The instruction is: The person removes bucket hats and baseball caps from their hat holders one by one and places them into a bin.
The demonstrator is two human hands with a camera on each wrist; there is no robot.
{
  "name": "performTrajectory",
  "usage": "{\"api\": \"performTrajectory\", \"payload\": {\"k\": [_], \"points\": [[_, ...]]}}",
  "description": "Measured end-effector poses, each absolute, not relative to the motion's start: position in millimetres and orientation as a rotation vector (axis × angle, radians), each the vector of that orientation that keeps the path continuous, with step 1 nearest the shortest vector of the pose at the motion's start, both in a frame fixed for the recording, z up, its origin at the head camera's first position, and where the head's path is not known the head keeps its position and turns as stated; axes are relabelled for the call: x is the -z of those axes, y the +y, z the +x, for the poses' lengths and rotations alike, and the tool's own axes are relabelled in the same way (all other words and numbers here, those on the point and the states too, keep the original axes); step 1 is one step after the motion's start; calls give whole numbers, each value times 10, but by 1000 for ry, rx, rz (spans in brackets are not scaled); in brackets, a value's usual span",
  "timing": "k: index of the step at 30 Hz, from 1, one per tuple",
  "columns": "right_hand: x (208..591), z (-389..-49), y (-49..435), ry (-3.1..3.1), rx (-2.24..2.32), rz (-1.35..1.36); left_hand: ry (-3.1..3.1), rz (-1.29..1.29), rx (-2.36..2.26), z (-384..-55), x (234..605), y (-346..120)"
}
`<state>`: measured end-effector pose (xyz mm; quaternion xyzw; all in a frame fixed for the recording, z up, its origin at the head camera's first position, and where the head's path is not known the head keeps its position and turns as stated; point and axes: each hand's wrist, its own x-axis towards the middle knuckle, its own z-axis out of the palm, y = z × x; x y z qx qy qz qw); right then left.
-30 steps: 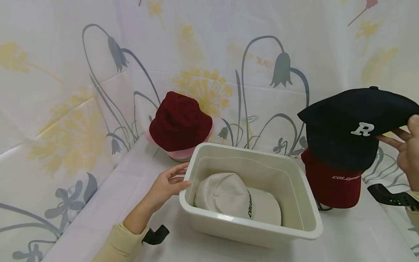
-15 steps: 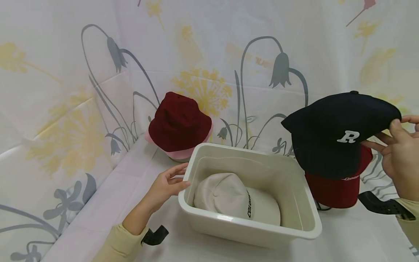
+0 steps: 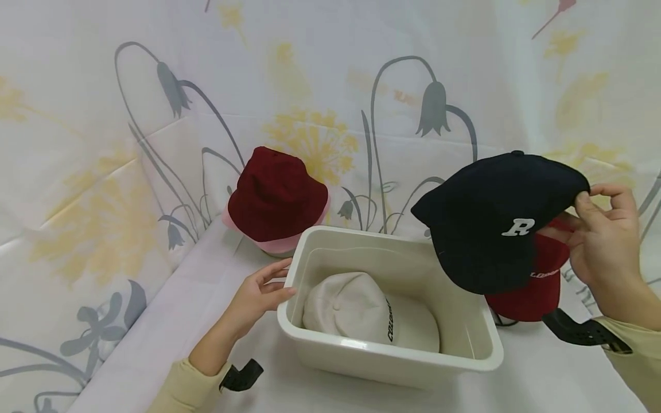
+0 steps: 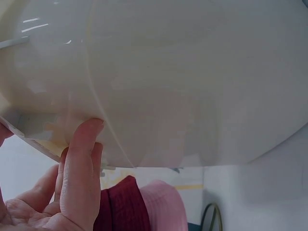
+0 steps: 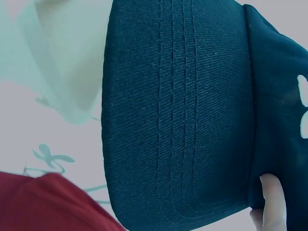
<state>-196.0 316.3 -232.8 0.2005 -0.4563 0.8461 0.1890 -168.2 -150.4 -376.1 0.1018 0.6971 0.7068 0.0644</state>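
Observation:
A navy baseball cap (image 3: 490,223) with a white letter R hangs over the right end of the cream plastic bin (image 3: 434,358). My right hand (image 3: 606,241) pinches the cap's right edge between thumb and fingers. In the right wrist view, the cap's stitched brim (image 5: 178,115) fills the middle. My left hand (image 3: 263,295) rests against the bin's left end. In the left wrist view, its fingers (image 4: 79,178) lie nearly straight against the outer wall. Inside the bin lies a beige baseball cap (image 3: 348,307), brim to the right.
Behind the bin's left corner, a dark red bucket hat (image 3: 279,195) sits over a pink hat (image 3: 281,246). To the right of the bin stands a red baseball cap (image 3: 532,298), partly hidden by the navy cap. A flower-printed cloth (image 3: 320,63) hangs behind the white-covered table (image 3: 558,373).
My right hand has carried the navy cap left and slightly down, from above the red cap to the bin's right end. My left hand has stayed at the bin.

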Motion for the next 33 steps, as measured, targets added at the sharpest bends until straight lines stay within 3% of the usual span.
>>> {"api": "performTrajectory", "payload": {"k": [11, 33], "points": [[2401, -1940, 2943, -1246, -2546, 660, 2120, 293, -2116, -1650, 3727, -1505], [2514, -2011, 2519, -1677, -2399, 878, 2150, 257, -2095, -1638, 3721, -1493]]}}
